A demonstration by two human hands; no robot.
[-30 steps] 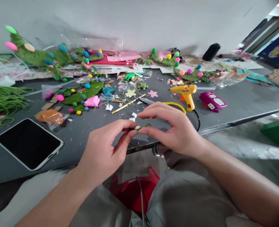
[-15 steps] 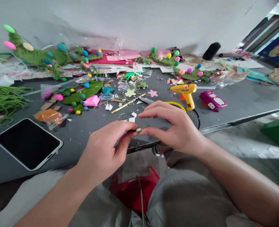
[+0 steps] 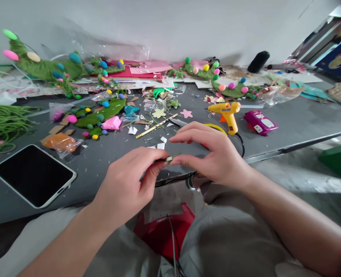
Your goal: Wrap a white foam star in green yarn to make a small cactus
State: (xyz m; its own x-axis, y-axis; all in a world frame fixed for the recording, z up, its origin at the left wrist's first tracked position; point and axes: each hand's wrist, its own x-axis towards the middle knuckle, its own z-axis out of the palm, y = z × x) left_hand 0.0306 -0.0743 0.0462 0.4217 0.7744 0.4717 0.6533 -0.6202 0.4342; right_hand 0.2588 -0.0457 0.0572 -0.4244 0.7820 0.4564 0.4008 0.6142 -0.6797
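My left hand (image 3: 132, 177) is closed, its thumb and forefinger pinching a small green piece with a whitish spot (image 3: 169, 158). What exactly this piece is, I cannot make out. My right hand (image 3: 213, 154) has its thumb tip against the piece's right side, while its raised fingers stay apart from the thumb. Both hands are over the table's front edge. Just beyond them lie white scraps (image 3: 161, 146), scissors (image 3: 178, 122) partly hidden by my right hand, and a patterned pencil (image 3: 156, 126).
A yellow glue gun (image 3: 226, 113) and a purple packet (image 3: 260, 122) are on the right. At left are a phone (image 3: 34, 176), green cords (image 3: 7, 123) and a bagged orange lump (image 3: 61, 142). Green forms with coloured balls (image 3: 49, 67) line the wall.
Hardly anything differs. Both hands keep the same pose around the small piece, and the view has shifted very slightly.
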